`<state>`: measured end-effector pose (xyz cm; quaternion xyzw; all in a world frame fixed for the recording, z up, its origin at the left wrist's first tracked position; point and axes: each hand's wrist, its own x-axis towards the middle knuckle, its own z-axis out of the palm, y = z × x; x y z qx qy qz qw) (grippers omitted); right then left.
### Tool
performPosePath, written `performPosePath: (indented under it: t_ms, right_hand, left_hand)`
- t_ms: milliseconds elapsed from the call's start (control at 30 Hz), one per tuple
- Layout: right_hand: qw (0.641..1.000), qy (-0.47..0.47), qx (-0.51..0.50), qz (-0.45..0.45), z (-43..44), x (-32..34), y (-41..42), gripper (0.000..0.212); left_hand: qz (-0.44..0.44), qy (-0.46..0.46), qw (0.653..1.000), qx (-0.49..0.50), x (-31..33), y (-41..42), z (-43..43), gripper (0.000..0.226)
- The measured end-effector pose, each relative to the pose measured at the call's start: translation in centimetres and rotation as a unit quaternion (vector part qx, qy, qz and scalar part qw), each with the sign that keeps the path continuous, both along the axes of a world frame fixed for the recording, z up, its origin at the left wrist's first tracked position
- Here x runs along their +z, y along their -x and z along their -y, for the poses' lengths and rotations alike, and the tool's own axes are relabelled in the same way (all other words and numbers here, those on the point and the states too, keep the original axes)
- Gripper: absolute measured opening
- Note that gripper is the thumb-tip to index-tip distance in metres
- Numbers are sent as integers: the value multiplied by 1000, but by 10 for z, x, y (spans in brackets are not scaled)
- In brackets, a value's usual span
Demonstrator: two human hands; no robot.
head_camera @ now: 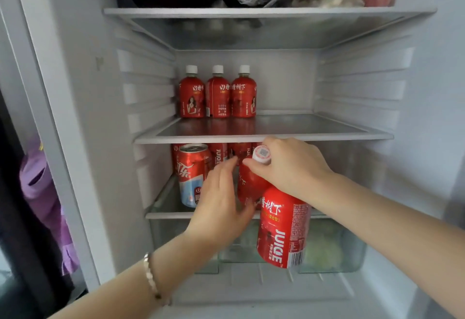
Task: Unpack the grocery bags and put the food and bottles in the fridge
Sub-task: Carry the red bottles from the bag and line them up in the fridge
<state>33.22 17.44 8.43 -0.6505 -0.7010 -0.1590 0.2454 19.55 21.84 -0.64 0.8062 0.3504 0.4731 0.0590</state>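
Centre frame: right hand point(289, 167) pinches the upright juice bottle point(247, 185) by its cap, a 2nd bottle point(283, 230) under its palm — left hand point(221, 200), fingers straight, touches its left side.

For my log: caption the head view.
Right hand grips a juice bottle at the lower shelf; left hand open alongside.

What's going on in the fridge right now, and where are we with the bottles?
A person is loading red juice bottles into the open fridge. The right hand grips a juice bottle round its white cap at the lower shelf, and a second bottle hangs beneath that hand. The left hand, fingers straight, reaches in beside a cola can. Three bottles already stand at the back of the middle shelf.
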Motion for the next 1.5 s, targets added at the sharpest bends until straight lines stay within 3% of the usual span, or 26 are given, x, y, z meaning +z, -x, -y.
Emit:
performPosePath:
  t_ms: [67, 100, 267, 500, 767, 867, 1100, 1267, 1400, 1500]
  right_hand:
    - [1000, -3, 6, -1, 1, -2, -1, 45]
    - [1000, -5, 9, 0, 1, -3, -3, 45]
    - [1000, -17, 5, -2, 4, 0, -15, 48]
    - [994, -105, 7, -6, 8, 21, -38, 50]
    - [979, -200, -6, 50, -15, -5, -47, 23]
    - [961, -271, -14, 48, -23, -12, -41, 24]
    - [935, -340, -103, -8, -20, -27, -39, 37]
    - [908, -383, -84, -149, -15, -55, -35, 37]
    - [919, -272, -56, -278, -16, -90, -26, 66]
    - [920, -186, -43, -342, -20, -85, -30, 72]
  left_hand:
    - [13, 172, 984, -51, 15, -10, -5, 93]
    - [5, 200, 977, -79, 19, -15, -8, 96]
    - [-4, 156, 985, -70, 23, -25, -12, 87]
    - [-13, 153, 987, -49, 28, -20, -5, 77]
    - [16, 182, 982, -45, 27, -16, -3, 64]
    - [28, 202, 978, -44, 25, -18, -7, 68]
    - [41, 209, 977, -25, 22, -28, -14, 75]
    - [38, 205, 978, -19, 23, -31, -13, 75]
    - [45, 205, 978, -21, 22, -32, -12, 75]
    - [40, 203, 978, -13, 23, -32, -13, 77]
